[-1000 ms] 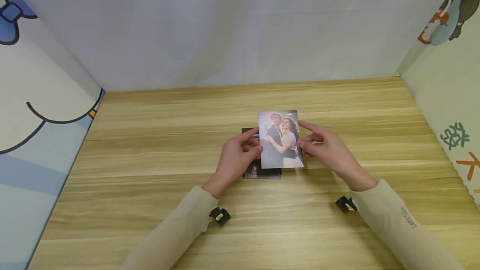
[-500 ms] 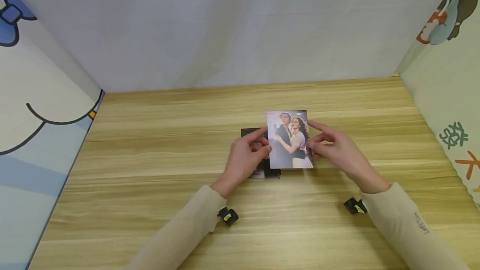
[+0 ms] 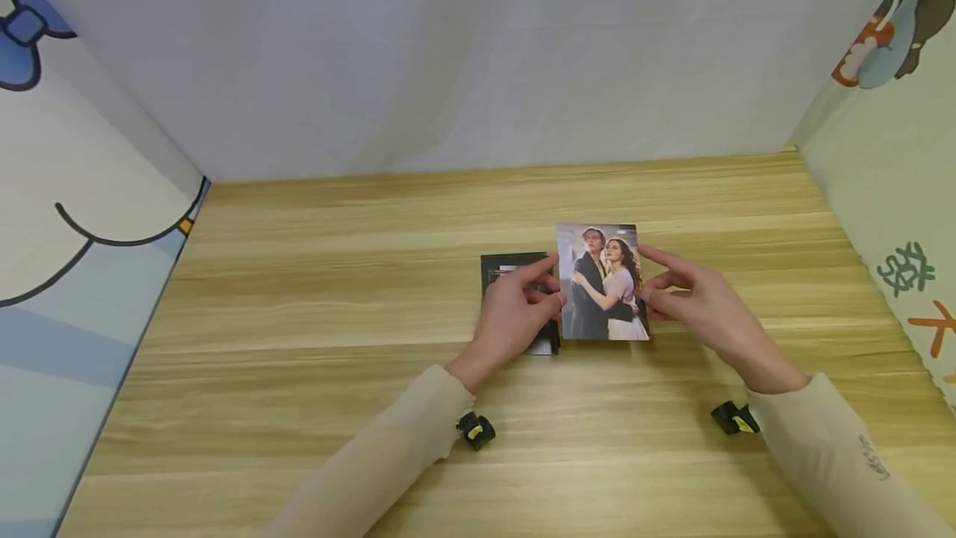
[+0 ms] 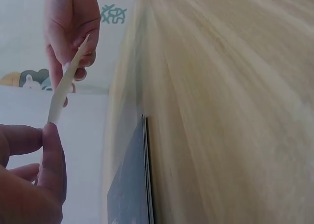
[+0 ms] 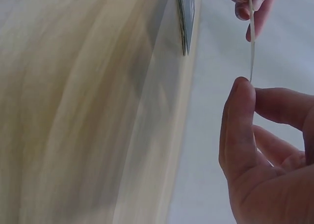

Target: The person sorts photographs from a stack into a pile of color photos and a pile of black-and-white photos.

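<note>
A photo print of a couple [image 3: 603,282] is held above the wooden table [image 3: 314,272] between both hands. My left hand [image 3: 523,314] pinches its left edge and my right hand [image 3: 690,301] pinches its right edge. In the left wrist view the photo [image 4: 66,81] shows edge-on between my left thumb [image 4: 51,155] and my right hand [image 4: 71,27]. The right wrist view shows the same thin photo edge [image 5: 251,42] above my right thumb [image 5: 240,126]. A small dark stack of prints [image 3: 511,266] lies flat on the table, partly hidden under my left hand.
White cloth closes the back, and cartoon-printed panels [image 3: 67,214] stand at left and right [image 3: 889,189]. The stack of prints also shows edge-on in the wrist views [image 4: 137,184] [image 5: 186,13]. Bare wood lies on all sides of the hands.
Both hands have carried the photo to the right, off the dark stack, which now shows more of its top left part.
</note>
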